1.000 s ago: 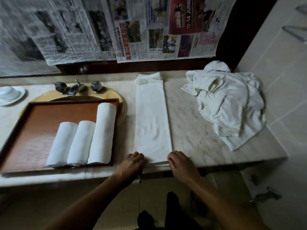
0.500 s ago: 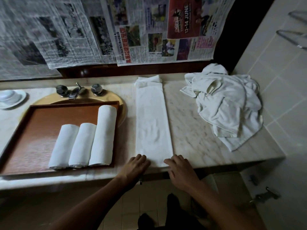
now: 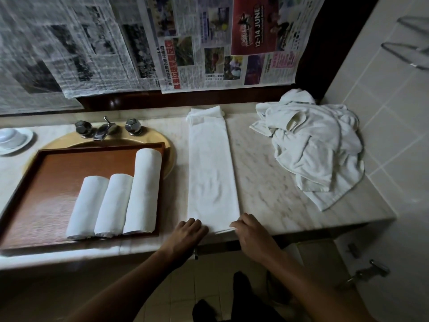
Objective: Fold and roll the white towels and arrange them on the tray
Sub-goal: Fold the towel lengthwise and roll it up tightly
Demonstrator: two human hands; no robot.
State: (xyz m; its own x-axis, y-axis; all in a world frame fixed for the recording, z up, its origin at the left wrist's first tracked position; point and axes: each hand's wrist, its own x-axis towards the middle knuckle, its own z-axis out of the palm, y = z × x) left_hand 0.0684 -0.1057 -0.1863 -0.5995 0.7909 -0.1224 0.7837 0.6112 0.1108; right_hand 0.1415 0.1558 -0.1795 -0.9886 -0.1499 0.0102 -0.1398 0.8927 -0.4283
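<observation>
hands: left hand (image 3: 188, 231), right hand (image 3: 250, 231) both grip folded towel (image 3: 212, 173) near end

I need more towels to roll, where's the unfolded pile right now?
In the head view, the unfolded pile lies at the right end of the marble counter, beside the tiled wall, right of the flat folded towel.
</observation>
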